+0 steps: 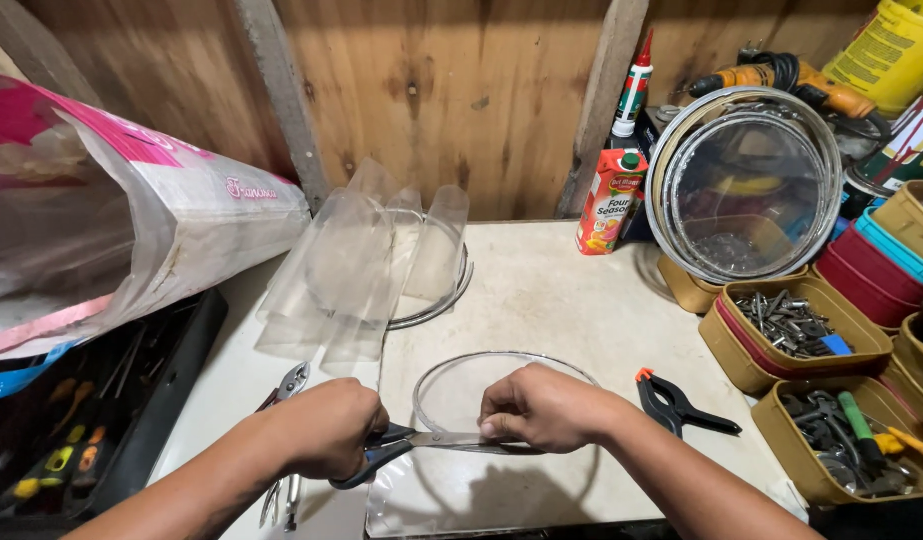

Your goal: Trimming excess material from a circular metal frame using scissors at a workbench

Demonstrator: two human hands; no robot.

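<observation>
Scissors (422, 442): dark-handled, lying nearly level across the front of the white tabletop (552, 300), blades pointing to the person's right over a clear sheet.
Clear plastic sheet (452, 495): flat on the tabletop at its front edge, under the scissors; a round wire ring (502, 362) lies on or around it, arching away from the hands.
Left hand (327, 430): fingers curled tight through and around the scissor handles, clamped on them.
Right hand (542, 408): fingers together and bent, pressing down on the blades and the sheet just beside the scissor tips; whether it pinches the sheet I cannot tell.
Pliers (287, 385): silver, lying just behind and left of the left hand, partly hidden by it.
Spring clamp (677, 405): black with orange tips, on the tabletop just right of the right forearm.
Plastic pieces (362, 270): several clear curved strips standing and leaning at the back left, with a second ring (447, 300) behind them.
Juice carton (610, 200): red, upright against the wooden wall (432, 90).
Round sieve-like frame (747, 185): leaning upright at the back right.
Yellow trays (802, 330): at the right, holding screws and small tools.
Bag (112, 210): large, pink and white, lying at the left above a black tool tray (102, 420).
</observation>
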